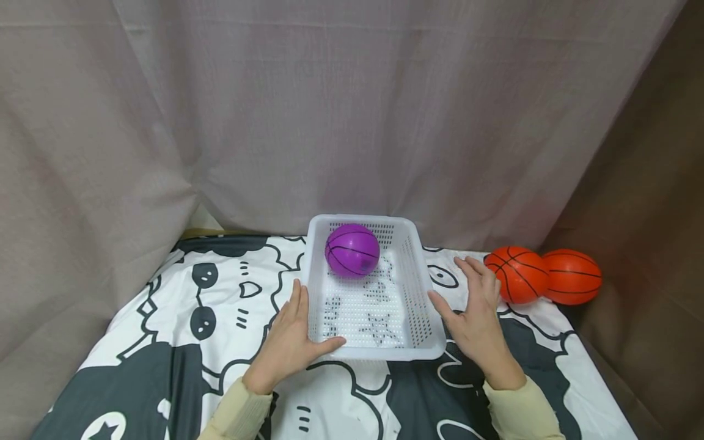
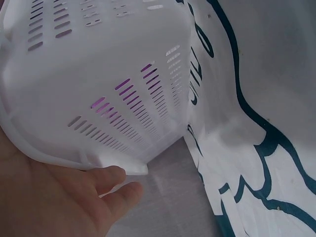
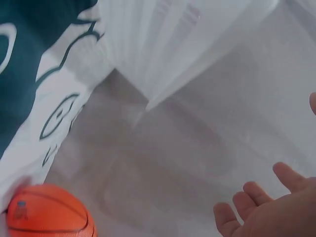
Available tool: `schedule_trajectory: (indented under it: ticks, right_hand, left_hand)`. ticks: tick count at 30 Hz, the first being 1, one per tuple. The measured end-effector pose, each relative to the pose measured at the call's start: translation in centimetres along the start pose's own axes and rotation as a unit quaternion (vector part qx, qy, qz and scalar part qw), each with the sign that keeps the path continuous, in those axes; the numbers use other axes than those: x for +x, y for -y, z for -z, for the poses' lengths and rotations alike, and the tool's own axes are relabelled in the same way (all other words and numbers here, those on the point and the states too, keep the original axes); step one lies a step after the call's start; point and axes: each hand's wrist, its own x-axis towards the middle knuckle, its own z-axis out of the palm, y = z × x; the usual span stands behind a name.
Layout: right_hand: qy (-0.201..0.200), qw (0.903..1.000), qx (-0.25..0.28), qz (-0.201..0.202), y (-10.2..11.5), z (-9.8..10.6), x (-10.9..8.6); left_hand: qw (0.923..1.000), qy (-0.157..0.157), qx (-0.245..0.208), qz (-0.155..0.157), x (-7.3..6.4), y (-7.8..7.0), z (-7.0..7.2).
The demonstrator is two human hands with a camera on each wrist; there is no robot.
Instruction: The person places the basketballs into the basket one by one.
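Note:
A white slotted plastic basket (image 1: 418,287) stands in the middle of the table with a purple ball (image 1: 352,250) inside it at the far end. My left hand (image 1: 288,339) lies flat against the basket's near left corner (image 2: 98,143), fingers straight, thumb along the front rim. My right hand (image 1: 475,311) hovers just right of the basket with its fingers spread (image 3: 247,202) and holds nothing. Two orange balls (image 1: 519,274) (image 1: 572,276) lie at the far right, the nearer one (image 3: 47,212) just beyond my right fingertips.
A black-and-white cartoon-print cloth (image 1: 181,318) covers the table. Beige curtains (image 1: 275,110) hang close behind and to the left; a brown wall (image 1: 649,201) stands at the right. The table's right edge runs near the orange balls.

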Motion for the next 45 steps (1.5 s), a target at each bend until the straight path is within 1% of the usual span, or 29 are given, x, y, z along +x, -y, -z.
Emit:
schedule_trajectory:
  ticks: [7, 10, 13, 17, 21, 25, 32, 38, 45]
  right_hand:
    - [-0.059, 0.9981, -0.012, -0.012, -2.0, 1.8, 0.7]
    - [-0.075, 0.9960, -0.022, -0.043, -3.0, 2.7, 0.9]
    - [-0.086, 0.9906, -0.041, -0.098, -4.2, 3.5, 1.1]
    - [-0.083, 0.9798, -0.074, -0.166, -6.2, 4.5, 1.5]
    - [-0.078, 0.9713, -0.100, -0.201, -8.2, 4.9, 1.3]
    - [-0.073, 0.9657, -0.114, -0.222, -9.6, 5.0, 1.1]
    - [-0.046, 0.9564, -0.129, -0.258, -11.9, 4.8, 1.1]
    - [-0.023, 0.9474, -0.126, -0.293, -13.5, 4.3, 1.0]
    - [-0.005, 0.9452, -0.129, -0.300, -14.4, 3.8, 1.1]
  left_hand:
    - [1.0000, -0.004, 0.000, -0.003, -0.1, -0.1, 0.0]
    - [1.0000, -0.004, 0.002, -0.002, -0.1, -0.1, 0.0]
    - [1.0000, -0.003, 0.000, -0.001, -0.1, 0.0, 0.0]
    - [1.0000, 0.000, -0.002, 0.003, -0.1, -0.1, 0.0]
    - [1.0000, 0.003, 0.000, 0.006, -0.1, -0.1, 0.0]
    - [1.0000, 0.002, 0.002, 0.004, -0.1, 0.0, 0.0]
    - [1.0000, 0.005, 0.004, 0.003, 0.0, 0.0, -0.1]
    - [0.9999, 0.009, 0.005, 0.004, 0.0, 0.0, 0.0]
    - [0.9999, 0.010, 0.004, 0.007, 0.0, -0.1, 0.1]
